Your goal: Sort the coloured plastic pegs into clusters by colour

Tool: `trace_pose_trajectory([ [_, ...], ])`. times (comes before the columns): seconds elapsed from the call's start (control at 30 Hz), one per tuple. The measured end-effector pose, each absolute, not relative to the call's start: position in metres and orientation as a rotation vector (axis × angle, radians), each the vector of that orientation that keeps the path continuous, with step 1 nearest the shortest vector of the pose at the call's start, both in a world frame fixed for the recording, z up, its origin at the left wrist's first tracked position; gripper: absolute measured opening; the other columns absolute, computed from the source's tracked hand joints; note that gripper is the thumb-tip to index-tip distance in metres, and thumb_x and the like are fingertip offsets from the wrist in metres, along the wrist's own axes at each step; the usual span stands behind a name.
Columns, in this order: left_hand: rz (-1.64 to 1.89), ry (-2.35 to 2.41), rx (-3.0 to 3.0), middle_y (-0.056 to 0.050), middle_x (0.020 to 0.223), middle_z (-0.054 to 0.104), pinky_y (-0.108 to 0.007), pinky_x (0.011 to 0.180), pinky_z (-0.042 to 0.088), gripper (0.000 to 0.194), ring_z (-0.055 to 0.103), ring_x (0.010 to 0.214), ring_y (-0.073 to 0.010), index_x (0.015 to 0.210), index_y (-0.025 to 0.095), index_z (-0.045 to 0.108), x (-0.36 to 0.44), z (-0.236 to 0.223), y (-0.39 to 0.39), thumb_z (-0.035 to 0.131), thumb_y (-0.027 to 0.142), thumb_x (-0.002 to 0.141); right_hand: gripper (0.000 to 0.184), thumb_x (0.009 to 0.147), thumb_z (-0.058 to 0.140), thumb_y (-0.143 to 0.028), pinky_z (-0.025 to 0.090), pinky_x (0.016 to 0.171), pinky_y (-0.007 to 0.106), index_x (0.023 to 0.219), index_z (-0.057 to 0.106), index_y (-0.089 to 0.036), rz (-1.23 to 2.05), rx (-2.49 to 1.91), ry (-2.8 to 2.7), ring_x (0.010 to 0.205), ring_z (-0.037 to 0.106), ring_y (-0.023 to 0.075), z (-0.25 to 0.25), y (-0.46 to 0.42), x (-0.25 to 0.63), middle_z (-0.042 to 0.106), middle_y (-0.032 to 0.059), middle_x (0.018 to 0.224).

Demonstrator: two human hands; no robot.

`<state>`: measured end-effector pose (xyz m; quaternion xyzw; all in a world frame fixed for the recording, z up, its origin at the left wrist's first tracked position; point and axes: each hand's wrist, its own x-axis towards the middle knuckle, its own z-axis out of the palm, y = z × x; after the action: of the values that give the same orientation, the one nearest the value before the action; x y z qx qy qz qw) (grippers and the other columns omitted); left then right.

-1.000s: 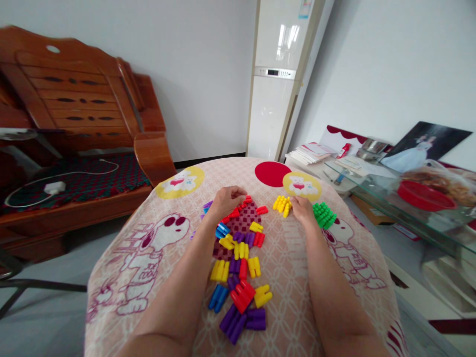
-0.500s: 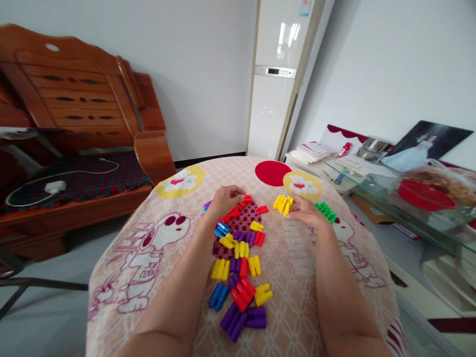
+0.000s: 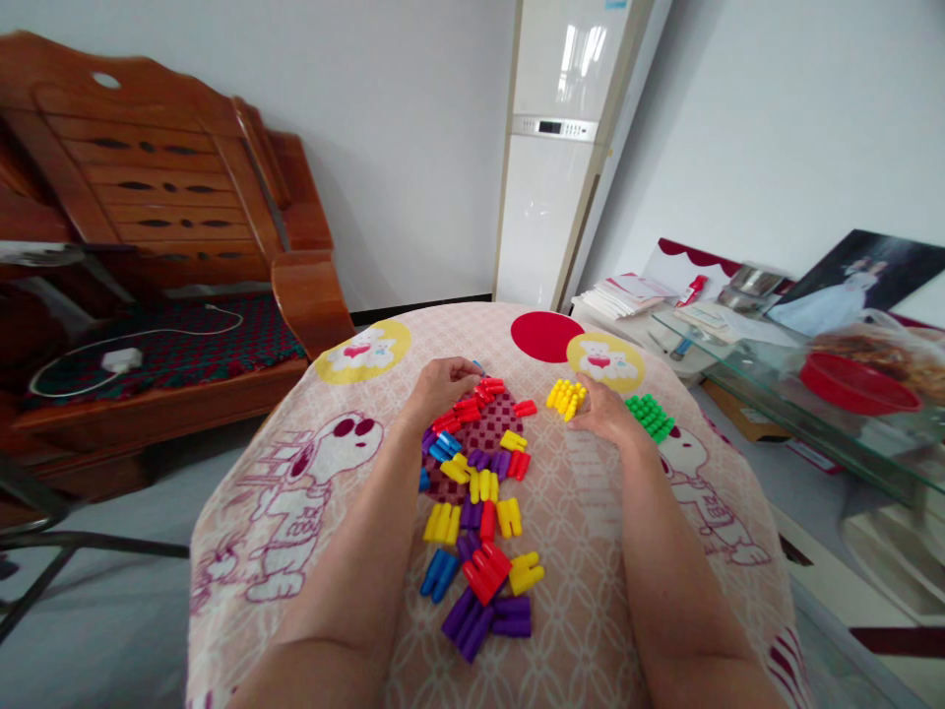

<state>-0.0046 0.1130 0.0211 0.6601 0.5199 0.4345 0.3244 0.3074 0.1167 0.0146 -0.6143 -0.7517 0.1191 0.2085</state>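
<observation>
My left hand [image 3: 441, 389] is over the far left of the loose plastic blocks, its fingers curled together. A blue block [image 3: 478, 367] peeks out at its fingertips, mostly hidden. Just below lie several red blocks [image 3: 467, 409]. My right hand [image 3: 603, 409] grips the right side of a yellow block stack [image 3: 566, 398], thumb near and fingers far, on the tablecloth. Right of that hand sits a green block stack [image 3: 650, 418]. Between my forearms are scattered yellow blocks [image 3: 484, 485], purple blocks [image 3: 468, 624], a red block cluster [image 3: 487, 573] and a blue block pair [image 3: 439, 575].
The patterned cloth [image 3: 591, 611] covers a round table. A wooden bench [image 3: 169, 222] stands at left with a white charger and cable [image 3: 122, 361]. Behind is a tall white cabinet unit [image 3: 550, 207]. At right, a glass shelf [image 3: 783, 389] bears papers and a red bowl [image 3: 856, 382].
The view has shifted slightly. A blue block now shows at my left fingertips, where none was visible before. My right hand stays at the yellow stack.
</observation>
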Motion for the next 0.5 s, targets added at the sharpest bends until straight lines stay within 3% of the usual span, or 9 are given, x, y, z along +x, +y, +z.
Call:
trace_pose_trajectory([
  [0.13, 1.229, 1.403, 1.581, -0.003, 0.068, 0.07, -0.025, 0.059, 0.051, 0.026, 0.065, 0.06, -0.0151, 0.089, 0.015, 0.072, -0.022, 0.022, 0.114, 0.066, 0.032, 0.069, 0.059, 0.07, 0.075, -0.018, 0.047, 0.094, 0.036, 0.128, 0.064, -0.015, 0.225, -1.66, -2.08, 0.105, 0.065, 0.0275, 0.038, 0.112, 0.293, 0.067, 0.0165, 0.122],
  [0.3, 1.33, 1.485, 1.436, -0.001, 0.065, 0.069, -0.024, 0.059, 0.052, 0.021, 0.064, 0.059, -0.0135, 0.083, 0.015, 0.071, -0.038, 0.021, 0.114, 0.068, 0.026, 0.066, 0.015, 0.079, 0.067, -0.02, 0.048, 0.074, 0.028, 0.091, 0.077, -0.017, 0.518, -1.366, -2.325, 0.084, 0.068, 0.0217, 0.057, 0.088, 0.246, 0.075, 0.0086, 0.089],
  [0.37, 1.338, 1.497, 1.398, -0.001, 0.063, 0.068, -0.023, 0.059, 0.053, 0.02, 0.064, 0.058, -0.013, 0.083, 0.014, 0.071, -0.041, 0.019, 0.113, 0.068, 0.024, 0.066, 0.008, 0.079, 0.068, -0.019, 0.045, 0.072, 0.027, 0.082, 0.076, -0.018, 0.575, -1.216, -2.479, 0.079, 0.066, 0.0193, 0.058, 0.074, 0.222, 0.074, 0.0056, 0.081],
  [0.5, 1.326, 1.504, 1.366, 0.0, 0.062, 0.067, -0.024, 0.059, 0.053, 0.018, 0.063, 0.056, -0.0125, 0.082, 0.014, 0.07, -0.042, 0.017, 0.113, 0.067, 0.022, 0.066, 0.012, 0.081, 0.073, -0.028, 0.042, 0.074, 0.026, 0.084, 0.073, -0.016, 0.48, -1.004, -2.698, 0.082, 0.063, 0.0172, 0.044, 0.048, 0.179, 0.071, 0.0065, 0.088],
])
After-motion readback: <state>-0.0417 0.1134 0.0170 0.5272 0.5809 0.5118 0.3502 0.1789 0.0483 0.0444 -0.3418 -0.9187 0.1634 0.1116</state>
